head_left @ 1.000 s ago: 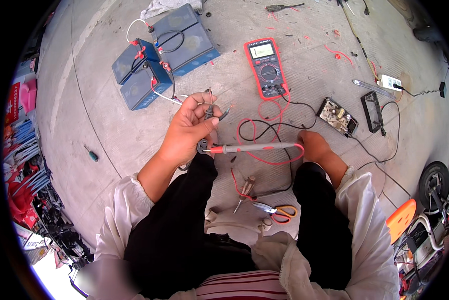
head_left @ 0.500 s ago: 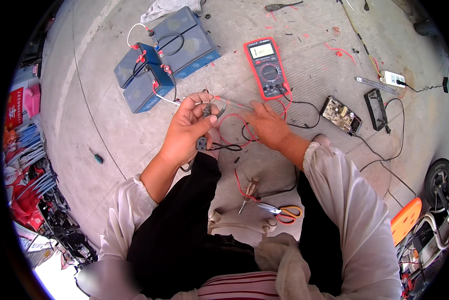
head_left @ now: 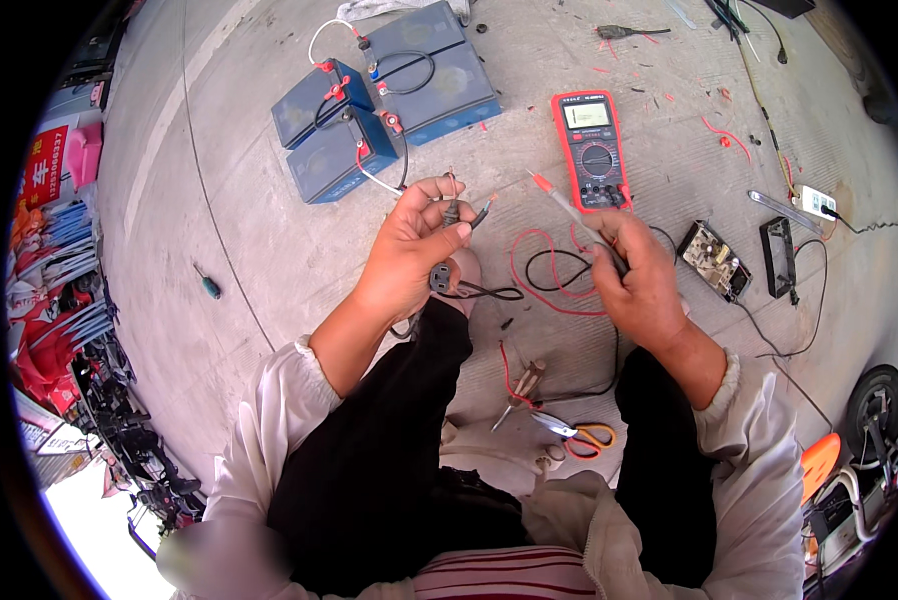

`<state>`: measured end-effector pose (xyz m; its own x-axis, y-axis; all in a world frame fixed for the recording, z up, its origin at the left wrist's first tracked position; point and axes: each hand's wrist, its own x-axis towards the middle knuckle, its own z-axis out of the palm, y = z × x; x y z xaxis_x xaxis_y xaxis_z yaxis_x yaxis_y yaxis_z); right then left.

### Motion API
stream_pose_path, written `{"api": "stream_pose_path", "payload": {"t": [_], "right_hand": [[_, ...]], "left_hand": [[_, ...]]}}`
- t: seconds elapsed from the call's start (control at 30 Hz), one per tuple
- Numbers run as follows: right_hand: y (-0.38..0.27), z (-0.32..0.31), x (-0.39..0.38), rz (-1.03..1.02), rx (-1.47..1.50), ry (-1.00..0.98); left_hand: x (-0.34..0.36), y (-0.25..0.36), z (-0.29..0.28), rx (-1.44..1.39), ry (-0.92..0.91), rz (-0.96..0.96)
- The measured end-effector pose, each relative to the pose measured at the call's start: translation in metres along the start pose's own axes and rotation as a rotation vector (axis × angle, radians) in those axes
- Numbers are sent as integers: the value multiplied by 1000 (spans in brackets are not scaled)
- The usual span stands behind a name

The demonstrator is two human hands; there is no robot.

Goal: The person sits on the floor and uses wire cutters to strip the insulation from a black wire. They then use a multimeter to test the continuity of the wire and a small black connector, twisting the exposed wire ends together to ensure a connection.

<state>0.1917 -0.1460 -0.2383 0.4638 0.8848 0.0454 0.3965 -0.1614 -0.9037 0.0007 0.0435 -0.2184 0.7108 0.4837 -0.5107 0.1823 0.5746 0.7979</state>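
Observation:
My left hand point(head_left: 409, 250) is closed around a dark power cord, whose socket-like connector point(head_left: 440, 278) hangs below the thumb. Stripped wire ends point(head_left: 489, 203) stick up past its fingertips. My right hand point(head_left: 641, 275) grips test probes; the red probe point(head_left: 554, 192) points toward the wire ends but stays apart from them. A dark probe handle lies under its fingers, partly hidden. Just beyond that hand, the red multimeter point(head_left: 591, 145) lies on the ground with its display lit. Its red and black test leads point(head_left: 544, 290) loop between my hands.
Blue-grey batteries point(head_left: 334, 150) joined by short cables sit at the far left. An opened charger board point(head_left: 714, 262), its black case point(head_left: 777, 257) and a white power strip point(head_left: 816, 200) lie right. Scissors point(head_left: 584, 438) and pliers point(head_left: 527, 382) rest between my legs; a screwdriver point(head_left: 209, 286) lies left.
My right hand has drawn back to the right, taking the red probe away from the wire ends in my left hand. The left hand keeps its hold, and the whole view has shifted.

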Motion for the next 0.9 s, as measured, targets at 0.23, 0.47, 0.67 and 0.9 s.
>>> {"api": "stream_pose_path", "payload": {"t": [0.23,0.47,0.67,0.9], "right_hand": [[-77,-45,-15,-302,-180,-290],[-83,-50,-18,-302,-228,-340],[-84,-47,-18,-298,-251,-389],[-89,-45,-17,-188,-129,-411]], "left_hand": [[4,1,17,114,-41,13],[6,0,31,229,-47,23],[7,-2,38,327,-75,40],[7,-1,34,287,-46,19]]}}
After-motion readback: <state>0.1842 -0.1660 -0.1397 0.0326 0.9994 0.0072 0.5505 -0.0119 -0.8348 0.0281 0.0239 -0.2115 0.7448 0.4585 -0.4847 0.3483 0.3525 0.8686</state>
